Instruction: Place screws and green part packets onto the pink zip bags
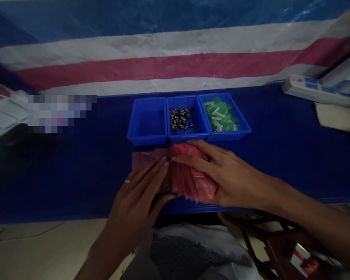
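Head view looked down on a big blue table [280, 155] with a striped sheet [163, 66] hanging behind it. I saw a white power strip [317, 90] far off at the right edge, well apart from the hands.

Three blue bins stood side by side, touching, near the middle of the table. I think they sat in a row so each kind of thing stayed by itself and was easy to reach. The left bin [148, 121] looked bare inside. The middle bin [185, 120] held small dark parts [180, 118]. The right bin [225, 118] held green and white bits [221, 115].

Just in front of the bins lay a stack of pink bags [189, 179], close to the table's near edge. It was right under my hands, so I could work it without stretching.

My right hand [221, 175] came in from the right side and lay on top of the stack, fingers long and loosely curved, pressing the bags down more than pinching them. My left hand [137, 194] came up from below, palm down, fingers flat and together on the left side of the bags. It wore a ring [127, 181]. I could not tell if either hand truly gripped a bag.
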Available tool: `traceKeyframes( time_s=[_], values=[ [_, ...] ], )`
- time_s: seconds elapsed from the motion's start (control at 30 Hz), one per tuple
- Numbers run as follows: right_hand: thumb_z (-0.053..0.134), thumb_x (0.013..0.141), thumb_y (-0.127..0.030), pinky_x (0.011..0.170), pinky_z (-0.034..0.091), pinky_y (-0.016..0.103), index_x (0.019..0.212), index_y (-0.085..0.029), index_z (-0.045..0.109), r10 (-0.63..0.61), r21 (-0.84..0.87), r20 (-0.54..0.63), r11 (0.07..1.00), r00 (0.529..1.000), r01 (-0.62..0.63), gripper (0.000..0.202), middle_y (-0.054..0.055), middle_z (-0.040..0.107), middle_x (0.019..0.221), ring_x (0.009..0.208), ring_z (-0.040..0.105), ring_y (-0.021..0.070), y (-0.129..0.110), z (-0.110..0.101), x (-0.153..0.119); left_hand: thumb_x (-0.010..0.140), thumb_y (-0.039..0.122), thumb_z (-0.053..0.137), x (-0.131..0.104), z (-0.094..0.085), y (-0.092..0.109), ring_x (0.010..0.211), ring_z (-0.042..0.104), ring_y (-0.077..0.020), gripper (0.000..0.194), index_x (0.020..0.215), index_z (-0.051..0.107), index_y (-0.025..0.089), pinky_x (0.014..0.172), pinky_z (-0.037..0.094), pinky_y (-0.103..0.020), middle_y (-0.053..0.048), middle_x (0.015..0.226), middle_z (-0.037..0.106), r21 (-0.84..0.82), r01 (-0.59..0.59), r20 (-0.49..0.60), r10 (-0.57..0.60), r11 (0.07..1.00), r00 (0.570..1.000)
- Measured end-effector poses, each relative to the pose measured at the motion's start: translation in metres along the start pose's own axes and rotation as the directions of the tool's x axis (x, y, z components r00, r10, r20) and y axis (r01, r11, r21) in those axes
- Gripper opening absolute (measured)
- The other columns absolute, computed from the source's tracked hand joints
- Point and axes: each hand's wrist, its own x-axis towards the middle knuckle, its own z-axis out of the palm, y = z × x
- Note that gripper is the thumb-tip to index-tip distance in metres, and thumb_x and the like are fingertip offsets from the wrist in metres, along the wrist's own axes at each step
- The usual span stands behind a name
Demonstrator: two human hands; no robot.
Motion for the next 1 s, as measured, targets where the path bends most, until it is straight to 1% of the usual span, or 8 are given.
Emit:
traceKeyframes(
  time_s=[0.1,0.23,0.4,0.5,0.6,0.77,0.87,1.0],
  values=[
    [0.086,0.085,-0.042,0.099,0.062,0.057,0.157,-0.022,0.051,-0.037,-0.011,0.003,0.999,0.999,0.037,0.082,0.023,0.053,0.152,0.130,0.064,0.0391,0.002,0.004,0.001,0.111,0.034,0.058,-0.006,-0.005,-0.008,0.135,0.067,-0.0298,0.049,0.156,0.050,0.018,0.109,0.059,-0.046,-0.012,0.142,0.072,0.004,0.009,-0.003,-0.009,1.000,1.000],
    [0.089,0.080,-0.039,0.102,0.059,0.056,0.157,-0.025,0.052,-0.003,0.012,0.035,1.000,0.999,0.002,0.086,0.021,0.052,0.154,0.133,0.061,0.0382,0.003,0.007,0.003,0.109,0.030,0.061,-0.012,-0.007,-0.013,0.143,0.061,-0.0308,0.053,0.159,0.048,0.021,0.114,0.059,-0.048,-0.012,0.147,0.068,-0.002,0.047,-0.017,-0.047,0.999,0.999],
    [0.091,0.076,-0.038,0.105,0.056,0.057,0.156,-0.024,0.053,-0.015,0.040,0.039,0.999,0.999,0.013,0.089,0.021,0.051,0.153,0.139,0.055,0.0385,-0.004,0.013,0.014,0.110,0.048,0.056,-0.014,-0.006,-0.010,0.148,0.057,-0.0325,0.066,0.168,0.035,0.026,0.114,0.061,-0.048,-0.013,0.168,0.047,-0.028,0.098,0.011,-0.097,0.995,0.995],
    [0.093,0.073,-0.036,0.104,0.055,0.059,0.155,-0.023,0.052,-0.012,0.043,0.041,0.999,0.999,0.011,0.092,0.023,0.050,0.153,0.140,0.053,0.0404,-0.008,0.017,0.021,0.111,0.044,0.056,-0.014,-0.006,-0.010,0.148,0.057,-0.0326,0.065,0.170,0.031,0.030,0.114,0.061,-0.049,-0.011,0.168,0.048,-0.045,0.073,0.001,-0.073,0.996,0.997],
    [0.092,0.074,-0.036,0.104,0.055,0.060,0.157,-0.025,0.050,-0.019,0.050,0.054,0.999,0.998,0.016,0.094,0.022,0.049,0.153,0.140,0.053,0.0403,-0.008,0.017,0.022,0.110,0.037,0.057,-0.016,-0.009,-0.012,0.141,0.063,-0.0304,0.062,0.168,0.036,0.032,0.114,0.062,-0.047,-0.008,0.161,0.056,-0.050,0.094,-0.011,-0.094,0.994,0.995],
    [0.089,0.075,-0.033,0.104,0.056,0.058,0.151,-0.023,0.054,-0.009,0.094,0.015,0.996,1.000,0.008,0.085,0.020,0.051,0.149,0.133,0.057,0.0375,-0.004,0.015,0.015,0.107,0.051,0.062,-0.021,-0.016,-0.017,0.137,0.066,-0.0323,0.059,0.161,0.048,0.032,0.110,0.063,-0.049,-0.008,0.157,0.061,-0.099,0.234,-0.015,-0.237,0.967,0.971],
    [0.087,0.074,-0.025,0.103,0.058,0.052,0.147,-0.022,0.056,0.019,0.187,-0.025,0.982,1.000,-0.014,0.079,0.017,0.053,0.142,0.128,0.060,0.0329,-0.004,0.016,0.013,0.106,0.058,0.060,-0.017,-0.015,-0.016,0.129,0.071,-0.0308,0.047,0.144,0.065,0.030,0.101,0.066,-0.046,-0.009,0.143,0.069,-0.184,0.345,-0.041,-0.358,0.920,0.933],
    [0.086,0.071,-0.019,0.100,0.060,0.045,0.143,-0.024,0.055,0.059,0.268,-0.042,0.962,0.997,-0.045,0.079,0.013,0.056,0.134,0.124,0.063,0.0286,-0.005,0.017,0.013,0.104,0.044,0.066,-0.002,-0.012,-0.010,0.108,0.076,-0.0236,0.027,0.124,0.075,0.028,0.093,0.066,-0.039,-0.006,0.120,0.075,-0.325,0.406,-0.097,-0.457,0.854,0.884]
  ],
)
